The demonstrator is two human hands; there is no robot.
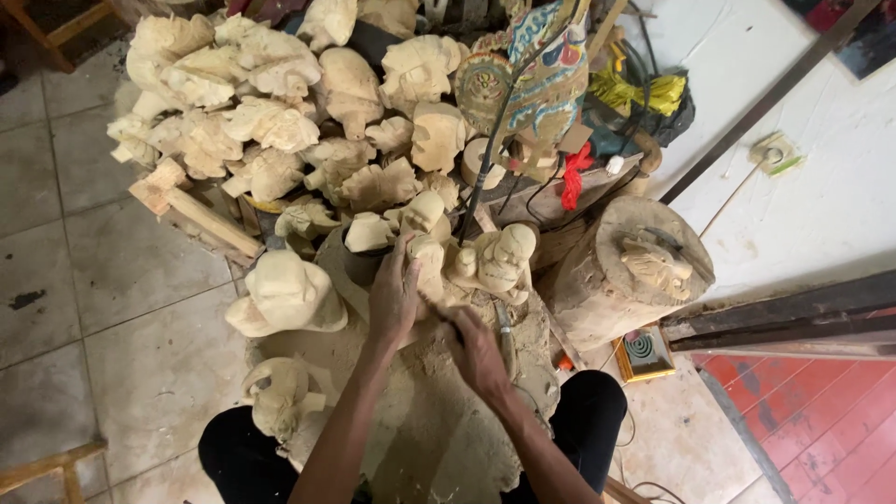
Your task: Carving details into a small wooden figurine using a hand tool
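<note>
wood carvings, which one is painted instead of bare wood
The colourful painted carving at the top of the pile, leaning behind the stack: it shows blue, red and gold patterns, while all the carvings around it are pale unpainted wood.

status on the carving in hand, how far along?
Done: a heap of rough-carved pale wooden heads sits behind, and shavings cover the block. In hand: left hand steadies a small carving, right hand holds a tool against it. Left: its surface looks uncarved in detail, unpainted; exact stage unclear.
</note>
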